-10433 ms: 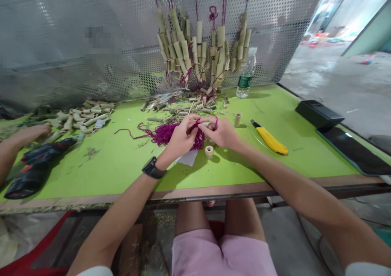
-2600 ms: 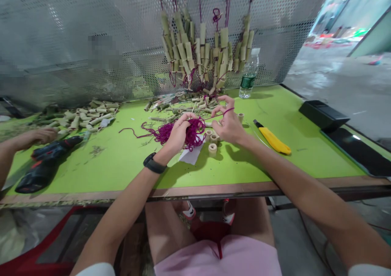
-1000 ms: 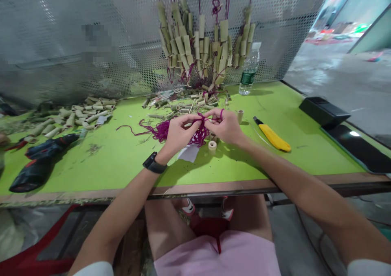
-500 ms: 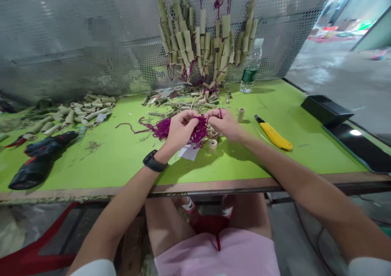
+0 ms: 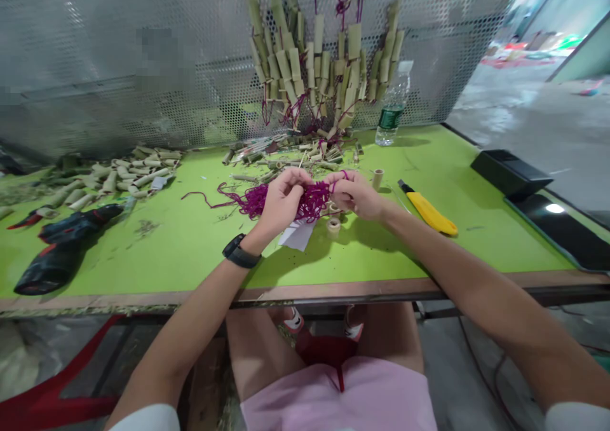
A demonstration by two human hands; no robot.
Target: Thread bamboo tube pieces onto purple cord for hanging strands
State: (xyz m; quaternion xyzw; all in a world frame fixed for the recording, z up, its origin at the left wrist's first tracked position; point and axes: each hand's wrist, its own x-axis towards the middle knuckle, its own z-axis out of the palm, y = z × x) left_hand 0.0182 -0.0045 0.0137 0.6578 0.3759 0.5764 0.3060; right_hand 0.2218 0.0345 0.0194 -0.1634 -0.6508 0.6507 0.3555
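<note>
A tangled bundle of purple cord lies across the middle of the green table, its loose end trailing left. My left hand pinches the cord near the bundle's centre. At the bundle's right side my right hand has its fingers closed on a strand, and a loop of cord passes around one finger. Under the bundle is a piece of white paper. Just below my right hand stands a short bamboo ring; another bamboo piece is upright behind it.
A yellow cutter, black box and phone lie right. A water bottle stands by the mesh panel, under hanging bamboo strings. At left are a drill and cut bamboo.
My right hand has shifted slightly right, away from my left hand, and its fingers are more curled. More of the purple cord shows between the hands.
</note>
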